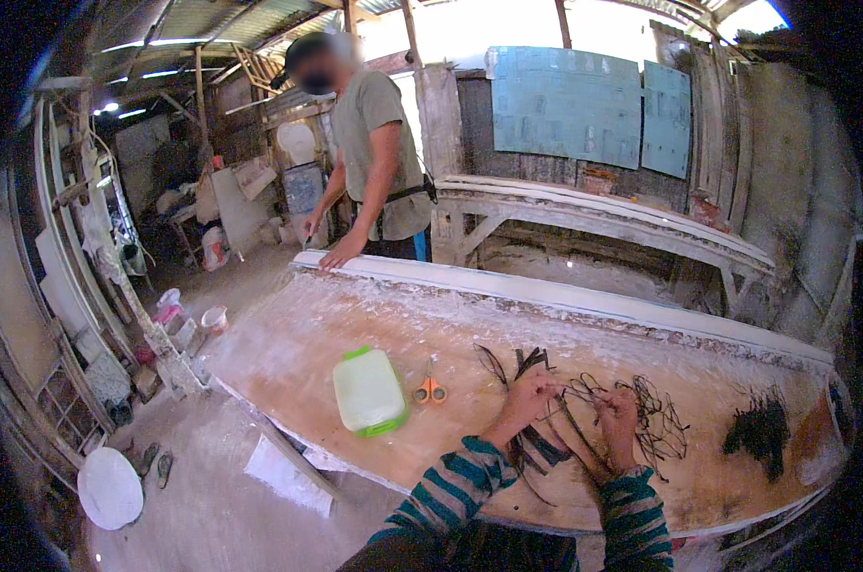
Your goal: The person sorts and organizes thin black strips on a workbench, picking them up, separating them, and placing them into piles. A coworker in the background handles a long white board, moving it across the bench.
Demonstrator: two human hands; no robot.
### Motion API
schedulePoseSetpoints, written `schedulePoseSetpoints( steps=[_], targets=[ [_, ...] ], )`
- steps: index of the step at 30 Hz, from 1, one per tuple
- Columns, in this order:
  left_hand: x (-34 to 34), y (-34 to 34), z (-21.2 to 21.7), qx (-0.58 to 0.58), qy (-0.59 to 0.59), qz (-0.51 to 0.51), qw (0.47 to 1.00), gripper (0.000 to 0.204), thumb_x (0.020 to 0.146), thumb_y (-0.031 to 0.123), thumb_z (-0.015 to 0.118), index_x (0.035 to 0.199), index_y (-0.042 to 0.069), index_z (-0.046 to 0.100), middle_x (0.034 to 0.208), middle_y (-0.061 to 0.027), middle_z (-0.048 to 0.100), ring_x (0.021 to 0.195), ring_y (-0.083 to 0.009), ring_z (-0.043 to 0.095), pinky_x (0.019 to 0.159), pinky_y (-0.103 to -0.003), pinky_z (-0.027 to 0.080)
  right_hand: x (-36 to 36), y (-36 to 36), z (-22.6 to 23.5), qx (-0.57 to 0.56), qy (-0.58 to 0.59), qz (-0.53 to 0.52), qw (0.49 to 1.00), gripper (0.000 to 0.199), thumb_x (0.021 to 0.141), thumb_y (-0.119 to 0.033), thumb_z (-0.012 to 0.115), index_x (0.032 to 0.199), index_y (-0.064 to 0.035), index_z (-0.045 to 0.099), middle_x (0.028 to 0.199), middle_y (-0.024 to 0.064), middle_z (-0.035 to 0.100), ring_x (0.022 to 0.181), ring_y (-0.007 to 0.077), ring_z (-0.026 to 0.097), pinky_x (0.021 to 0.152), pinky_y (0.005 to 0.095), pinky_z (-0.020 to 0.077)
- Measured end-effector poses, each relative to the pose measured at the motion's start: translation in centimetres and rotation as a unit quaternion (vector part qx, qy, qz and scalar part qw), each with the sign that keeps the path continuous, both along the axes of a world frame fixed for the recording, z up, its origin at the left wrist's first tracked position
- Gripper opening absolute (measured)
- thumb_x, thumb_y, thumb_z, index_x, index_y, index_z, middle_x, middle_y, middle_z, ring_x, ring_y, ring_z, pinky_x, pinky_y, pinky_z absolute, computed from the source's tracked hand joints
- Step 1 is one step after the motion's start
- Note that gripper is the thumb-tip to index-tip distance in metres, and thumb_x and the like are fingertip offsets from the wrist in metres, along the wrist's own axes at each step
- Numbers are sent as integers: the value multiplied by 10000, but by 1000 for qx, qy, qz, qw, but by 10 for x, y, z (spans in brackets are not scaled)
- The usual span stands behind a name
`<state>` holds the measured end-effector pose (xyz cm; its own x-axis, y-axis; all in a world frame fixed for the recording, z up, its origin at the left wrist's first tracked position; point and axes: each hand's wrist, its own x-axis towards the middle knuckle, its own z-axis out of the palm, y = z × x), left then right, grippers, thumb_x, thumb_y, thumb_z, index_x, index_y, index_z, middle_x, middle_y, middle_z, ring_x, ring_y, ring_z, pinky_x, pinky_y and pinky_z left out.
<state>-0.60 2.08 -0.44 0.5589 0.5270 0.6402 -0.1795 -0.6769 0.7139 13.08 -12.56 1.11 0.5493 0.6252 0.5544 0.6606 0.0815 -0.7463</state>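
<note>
My left hand [528,398] is closed in a pinch over the table, and thin dark strands run from its fingertips. Just to its right, my right hand [618,412] pinches thin dark strands too. Beneath and around my left hand lies a bundle of flat dark strips [543,450], partly hidden by the hand. A loose tangle of thin dark cords [662,424] spreads beside my right hand. Left of my hands lie scissors with orange handles [430,390] and a whitish plastic container with green edges [369,389].
The wooden table [279,334] is dusted white. A dark fibrous pile [759,434] lies at its right end. Along the far edge runs a long white moulding [507,292], where another person [379,143] works with both hands. A white round lid-like object [110,488] stands on the floor.
</note>
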Motion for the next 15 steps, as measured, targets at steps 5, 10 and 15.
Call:
schedulePoseSetpoints(
  steps=[5,10,15],
  targets=[
    [-4,18,-7,6,7,80,997,104,814,120,582,818,24,624,816,-92,522,754,-237,538,666,-308,438,-4,6,-18,-34,-92,31,995,119,760,-151,643,715,-41,636,691,61,541,710,197,506,689,310,375],
    [-6,25,-13,53,17,103,993,64,788,109,593,776,51,617,826,-101,536,761,-297,549,654,-350,445,-8,7,-19,-16,-221,35,975,120,772,-158,607,702,-62,607,663,62,549,683,240,523,765,360,360],
    [-3,25,-15,61,-3,87,994,55,773,105,603,759,54,617,809,-98,546,741,-307,554,646,-361,448,-21,0,-5,-53,-228,55,971,166,810,-181,559,693,-64,555,642,64,526,681,252,519,839,395,328]
  ],
)
